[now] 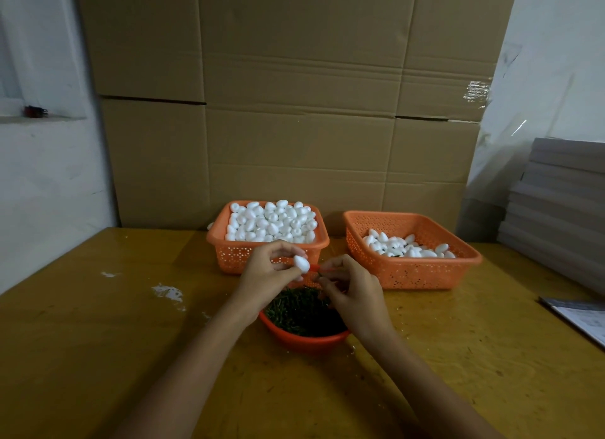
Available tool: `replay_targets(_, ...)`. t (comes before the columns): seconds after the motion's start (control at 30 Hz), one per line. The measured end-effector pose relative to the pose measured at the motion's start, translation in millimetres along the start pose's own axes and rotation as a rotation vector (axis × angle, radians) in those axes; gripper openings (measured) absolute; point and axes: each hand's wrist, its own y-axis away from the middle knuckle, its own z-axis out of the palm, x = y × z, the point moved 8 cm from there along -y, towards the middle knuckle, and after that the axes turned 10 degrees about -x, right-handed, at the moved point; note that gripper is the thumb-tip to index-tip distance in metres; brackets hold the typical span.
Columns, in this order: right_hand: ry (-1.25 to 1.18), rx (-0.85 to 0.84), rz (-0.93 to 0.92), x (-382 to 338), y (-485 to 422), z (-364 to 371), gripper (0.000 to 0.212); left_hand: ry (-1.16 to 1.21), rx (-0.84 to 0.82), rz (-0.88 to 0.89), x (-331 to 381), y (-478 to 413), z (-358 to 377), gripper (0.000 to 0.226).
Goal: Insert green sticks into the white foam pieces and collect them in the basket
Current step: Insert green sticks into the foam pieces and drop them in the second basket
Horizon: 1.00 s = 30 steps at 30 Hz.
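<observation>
Nearest me sits the orange bowl [307, 340] of green sticks [302, 314]. Just above it my left hand [262, 275] pinches a white foam piece [301, 263], and my right hand [355, 291] pinches what looks like one green stick [319, 276], barely visible. I should line the stick up with the piece's end and push straight, gently, so the foam doesn't split. Beyond stand the full supply basket [216, 239] and, to its right, the collecting basket [425, 275].

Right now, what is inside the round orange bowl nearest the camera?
The bowl holds a heap of green sticks. Its far part is covered by the left hand and the right hand, and the sticks hide its bottom.
</observation>
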Motion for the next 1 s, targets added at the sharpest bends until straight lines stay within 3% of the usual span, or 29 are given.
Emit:
replay_targets(0.53,0.044,0.039,0.030,0.9,1.6,2.2,0.018,0.046,-0.020,0.013,2.0,1.3,-1.5,0.027)
replay_targets(1.0,0.084,0.058,0.014,-3.9,4.6,2.8,0.015,0.024,-0.013,0.054,4.4,2.7,-6.0,0.021)
